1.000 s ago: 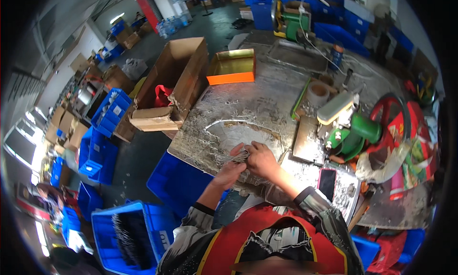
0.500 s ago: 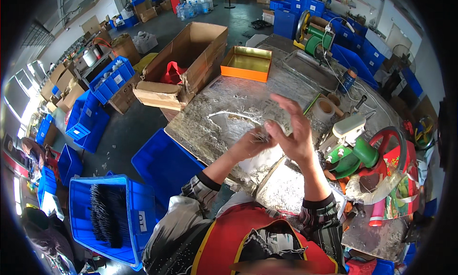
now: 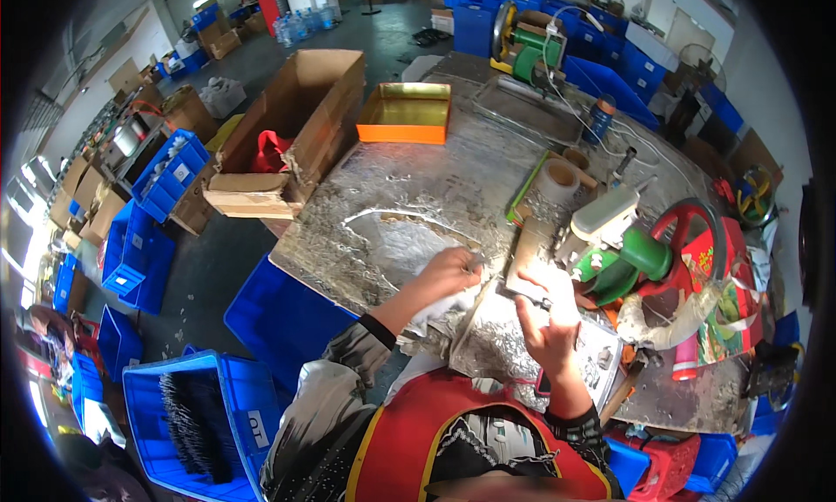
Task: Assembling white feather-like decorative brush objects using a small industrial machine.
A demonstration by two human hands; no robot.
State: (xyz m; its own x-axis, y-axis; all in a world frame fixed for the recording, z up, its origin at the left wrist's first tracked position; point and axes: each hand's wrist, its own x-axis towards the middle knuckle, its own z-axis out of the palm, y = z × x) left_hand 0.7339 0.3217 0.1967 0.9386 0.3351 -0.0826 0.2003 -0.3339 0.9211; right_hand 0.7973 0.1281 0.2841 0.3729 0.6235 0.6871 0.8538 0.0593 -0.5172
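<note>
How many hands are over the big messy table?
2. The left hand, fingers curled, is over the table near the pale patch. The right hand is farther right, near the green machine. Both show.

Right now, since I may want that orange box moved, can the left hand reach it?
Probably yes, with a stretch: nothing tall stands on the worktop between the left hand and the orange box.

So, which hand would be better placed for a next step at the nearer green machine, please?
Probably the right hand: it is close beside the nearer green machine, while the left hand is curled and farther off.
</note>
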